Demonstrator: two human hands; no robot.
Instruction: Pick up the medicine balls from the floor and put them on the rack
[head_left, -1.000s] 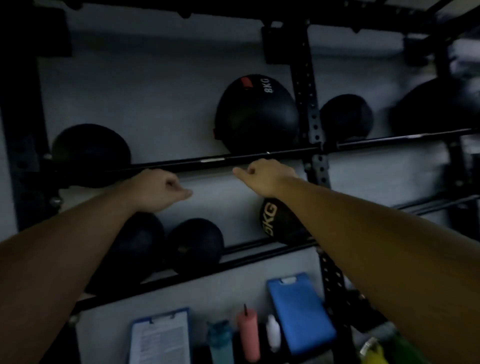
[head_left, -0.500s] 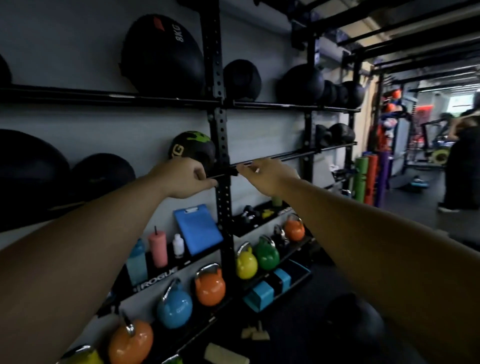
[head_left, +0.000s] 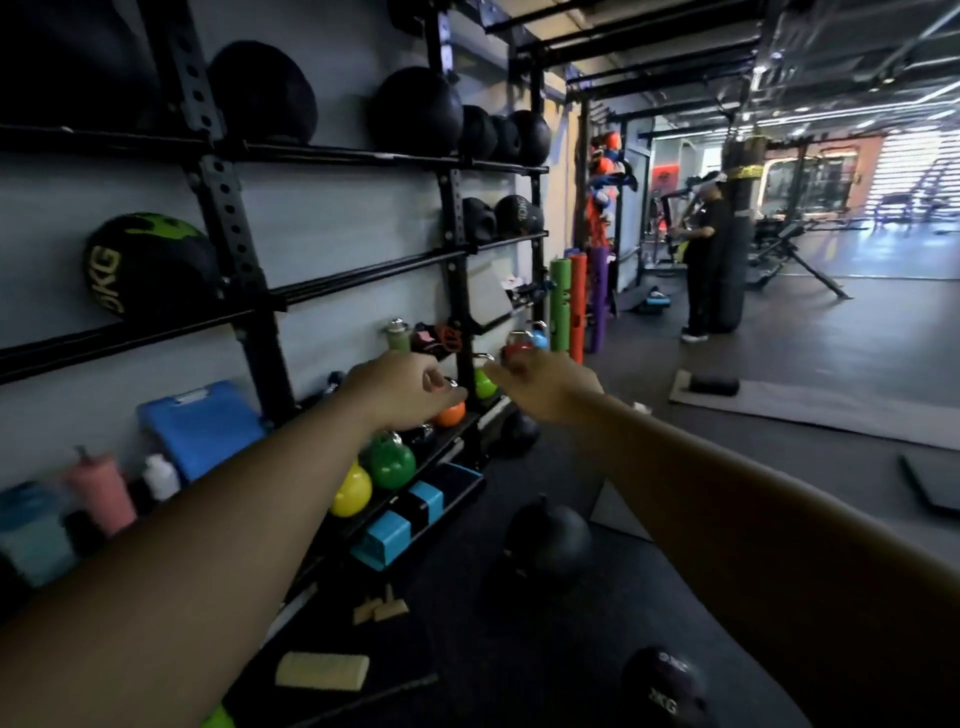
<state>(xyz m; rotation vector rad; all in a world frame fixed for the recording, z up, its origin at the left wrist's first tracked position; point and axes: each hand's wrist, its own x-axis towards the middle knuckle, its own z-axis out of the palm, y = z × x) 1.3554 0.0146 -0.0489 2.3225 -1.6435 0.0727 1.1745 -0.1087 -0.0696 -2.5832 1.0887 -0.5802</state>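
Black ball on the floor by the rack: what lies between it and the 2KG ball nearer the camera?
Head view: bare dark floor mat separates the black ball from the 2KG ball. The right forearm passes above, just to the side.

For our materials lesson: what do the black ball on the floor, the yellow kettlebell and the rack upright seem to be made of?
Black ball on the floor: probably matte rubber or synthetic leather; dull, with no glare.
Yellow kettlebell: likely metal under a glossy coloured coating; it shows a soft sheen.
Rack upright: apparently black-painted steel; a rigid post with punched holes.
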